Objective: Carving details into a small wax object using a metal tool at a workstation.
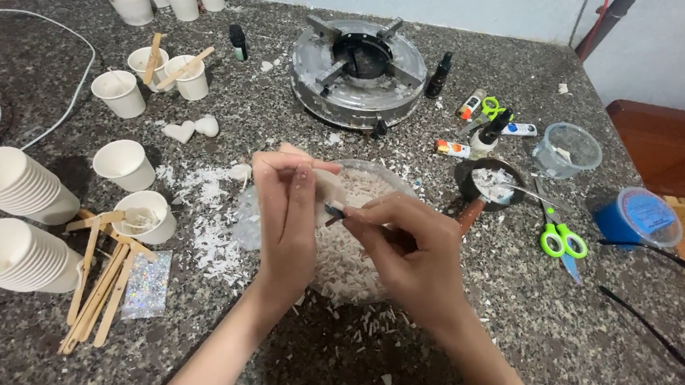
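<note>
My left hand (287, 211) is closed around a pale piece of wax (329, 187), pinched between thumb and fingers right over the clear bowl (393, 183) of white wax shavings that sits at the middle of the counter (520, 308). My right hand (408, 244) is curled shut on a small dark blade (334, 213), its tip touching the wax piece just above the bowl's heap. Loose shavings (207, 215) lie scattered on the counter to the left of the bowl.

Behind the bowl stands a round metal burner (358, 73). To the bowl's right is a small dark pan (489, 185) with white bits in it, and further right of that lie green-handled scissors (561, 238). Beyond the scissors stands a blue container with a clear lid (638, 217), and behind it an empty clear tub (567, 149).

To the left of the bowl are white paper cups (126, 163), some holding wooden sticks (152, 60). Further left, two stacks of cups (14, 186) lie on their sides, with a bundle of flat wooden sticks (97, 287) and a glittery foil sheet (147, 283) near them. Two white wax hearts (191, 129) sit behind the cups.
</note>
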